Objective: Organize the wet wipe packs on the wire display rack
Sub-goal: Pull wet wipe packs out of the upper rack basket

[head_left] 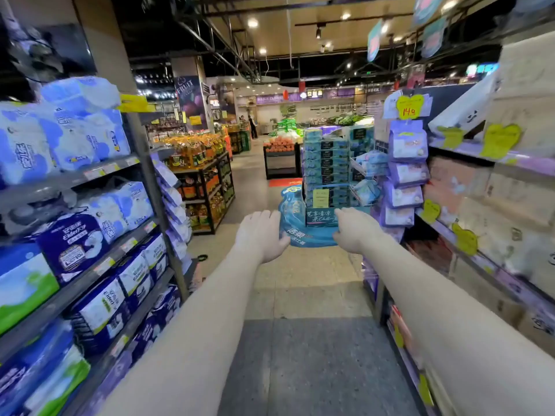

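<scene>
Head view: both arms stretched straight forward down a shop aisle, forearms bare, meeting near frame centre. Left hand point(261, 235) is palm-in, fingers closed on the left edge of a blue wet wipe pack point(303, 223). Right hand point(356, 228) grips the pack's right edge, knuckles toward the camera. Hands are apart, pack held flat-on between them, white print facing the lens.

Just behind the pack, centre right of the frame, a tall display stand point(326, 172) is stacked with teal packs. To its right is a wire display rack point(365, 175) with light-blue packs in its baskets; the wire is blurred and hard to trace. Right again, a hanging strip of purple packs point(407, 172) sits under a yellow price tag point(410, 107) reading 14.9.

Left side of the frame: grey shelves point(90, 277) loaded with blue-and-white bagged goods. Right side: shelves of pale boxes point(492, 205) with yellow tags, motion-blurred.

Floor point(303, 295) is beige tile, going to darker grey at the bottom of the frame. Upper centre: dark ceiling with spotlights, oil bottles point(198, 151) and produce stands further back.
</scene>
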`<state>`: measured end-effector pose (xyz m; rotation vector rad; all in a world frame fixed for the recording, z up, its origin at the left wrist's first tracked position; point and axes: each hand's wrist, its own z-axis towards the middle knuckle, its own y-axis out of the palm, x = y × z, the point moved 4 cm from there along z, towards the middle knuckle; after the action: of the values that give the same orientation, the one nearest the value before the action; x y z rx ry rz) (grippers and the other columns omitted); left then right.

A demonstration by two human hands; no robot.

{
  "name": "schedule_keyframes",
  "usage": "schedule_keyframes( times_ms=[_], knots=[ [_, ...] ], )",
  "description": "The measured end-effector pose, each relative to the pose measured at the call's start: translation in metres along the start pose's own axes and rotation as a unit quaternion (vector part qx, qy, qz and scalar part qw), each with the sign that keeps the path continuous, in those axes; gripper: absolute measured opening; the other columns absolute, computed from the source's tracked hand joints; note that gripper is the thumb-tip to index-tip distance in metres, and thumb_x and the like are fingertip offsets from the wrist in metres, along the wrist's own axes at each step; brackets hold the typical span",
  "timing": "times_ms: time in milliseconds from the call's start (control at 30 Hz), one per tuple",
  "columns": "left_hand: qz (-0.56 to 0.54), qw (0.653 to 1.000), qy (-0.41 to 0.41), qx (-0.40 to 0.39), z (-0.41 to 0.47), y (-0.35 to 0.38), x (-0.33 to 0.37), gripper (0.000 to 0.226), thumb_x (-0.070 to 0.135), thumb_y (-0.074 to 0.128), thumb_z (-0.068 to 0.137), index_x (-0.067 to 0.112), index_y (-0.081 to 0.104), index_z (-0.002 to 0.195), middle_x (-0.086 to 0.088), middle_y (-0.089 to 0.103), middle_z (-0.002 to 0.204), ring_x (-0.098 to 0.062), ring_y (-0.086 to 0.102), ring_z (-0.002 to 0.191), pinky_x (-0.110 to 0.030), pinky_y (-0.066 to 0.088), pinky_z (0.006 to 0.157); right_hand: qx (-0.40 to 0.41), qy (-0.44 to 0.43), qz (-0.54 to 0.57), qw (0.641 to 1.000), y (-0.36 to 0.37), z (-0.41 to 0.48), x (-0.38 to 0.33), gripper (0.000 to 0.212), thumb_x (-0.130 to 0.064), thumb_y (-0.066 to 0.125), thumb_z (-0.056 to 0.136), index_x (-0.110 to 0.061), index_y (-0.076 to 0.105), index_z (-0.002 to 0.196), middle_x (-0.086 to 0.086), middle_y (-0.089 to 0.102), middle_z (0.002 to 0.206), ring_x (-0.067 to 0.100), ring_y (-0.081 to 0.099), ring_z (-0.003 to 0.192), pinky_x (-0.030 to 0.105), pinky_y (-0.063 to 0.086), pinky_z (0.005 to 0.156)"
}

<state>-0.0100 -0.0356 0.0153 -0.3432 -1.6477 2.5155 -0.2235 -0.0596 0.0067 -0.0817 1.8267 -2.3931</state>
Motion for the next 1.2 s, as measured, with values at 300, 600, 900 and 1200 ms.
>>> schedule_keyframes(
  times_ms=[300,600,900,1200],
  knots=[
    [0.002,1.000,-0.020,-0.009,0.210,0.105,-0.056,0.055,0.053,0.048,0.093,0.017,0.052,0.136,-0.007,0.063,0.128,-0.030,0.061,0.113,-0.042,0.048,0.092,-0.015,-0.004,0.014,1.000,0.079,0.226,0.024,0.038,-0.030,0.054,0.094,-0.009,0.054,0.126,0.013,0.060,0.128,0.034,0.059,0.113,0.040,0.050,0.083],
    [-0.017,0.996,0.086,-0.014,0.467,0.192,-0.078,0.044,0.047,0.047,0.098,0.014,0.053,0.126,-0.008,0.062,0.123,-0.031,0.060,0.112,-0.042,0.047,0.090,-0.018,0.118,-0.011,0.993,0.113,0.446,0.107,0.035,-0.033,0.054,0.098,-0.007,0.052,0.120,0.017,0.057,0.128,0.036,0.058,0.113,0.040,0.048,0.085],
    [-0.020,0.980,0.199,0.017,0.677,0.281,-0.051,0.044,0.045,0.047,0.099,0.013,0.050,0.128,-0.009,0.062,0.118,-0.031,0.060,0.107,-0.038,0.042,0.083,-0.004,0.204,-0.014,0.979,0.153,0.616,0.196,0.023,-0.026,0.049,0.098,-0.009,0.053,0.113,0.015,0.060,0.120,0.035,0.060,0.105,0.037,0.043,0.075],
    [-0.040,0.967,0.253,0.007,0.888,0.371,0.000,0.046,0.044,0.044,0.102,0.012,0.047,0.136,-0.011,0.059,0.125,-0.032,0.057,0.111,-0.041,0.046,0.088,0.030,0.302,0.009,0.953,0.193,0.775,0.330,0.028,-0.029,0.048,0.090,-0.010,0.058,0.108,0.015,0.065,0.111,0.037,0.062,0.099,0.036,0.043,0.072]
  ],
)
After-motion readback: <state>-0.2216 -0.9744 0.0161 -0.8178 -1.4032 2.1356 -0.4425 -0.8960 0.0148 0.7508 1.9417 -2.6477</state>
